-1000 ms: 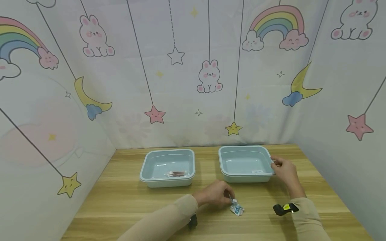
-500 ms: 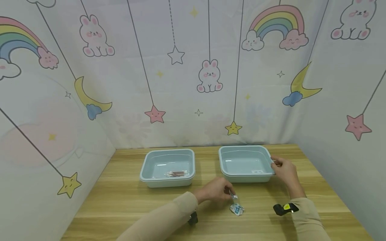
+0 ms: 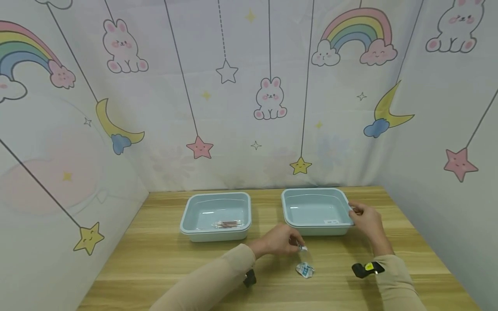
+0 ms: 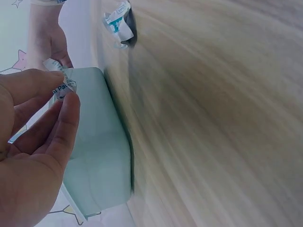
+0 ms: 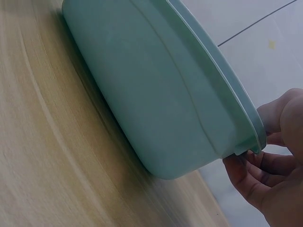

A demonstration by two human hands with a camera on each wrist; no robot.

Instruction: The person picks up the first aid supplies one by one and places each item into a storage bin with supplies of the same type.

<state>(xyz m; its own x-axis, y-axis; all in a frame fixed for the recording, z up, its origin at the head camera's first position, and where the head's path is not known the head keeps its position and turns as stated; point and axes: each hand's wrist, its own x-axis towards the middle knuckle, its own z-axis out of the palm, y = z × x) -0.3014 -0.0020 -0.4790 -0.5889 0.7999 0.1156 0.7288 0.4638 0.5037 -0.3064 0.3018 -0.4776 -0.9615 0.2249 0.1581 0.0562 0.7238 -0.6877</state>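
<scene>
My left hand [image 3: 278, 240] pinches a small crumpled white wrapper [image 4: 64, 87] with blue print between thumb and fingertip, just above the table. Another crumpled white and blue wrapper [image 3: 305, 270] lies on the wood below it. At the right, my right hand [image 3: 367, 221] grips the side rim of a pale blue plastic basin [image 3: 317, 231]; in the right wrist view the thumb is over the rim and fingers are underneath. Inside that basin is a small flat white label or slip [image 3: 331, 221].
A second pale blue basin [image 3: 218, 235] stands at the left, holding a clear packet of thin reddish-brown sticks [image 3: 228, 224]. Cartoon-printed cloth walls [image 3: 233, 172] enclose the wooden table [image 3: 163, 263] at the back and both sides.
My left hand has risen slightly away from the wrapper on the table, with the smaller piece in its fingers now apart from it. The right hand stays at the basin rim.
</scene>
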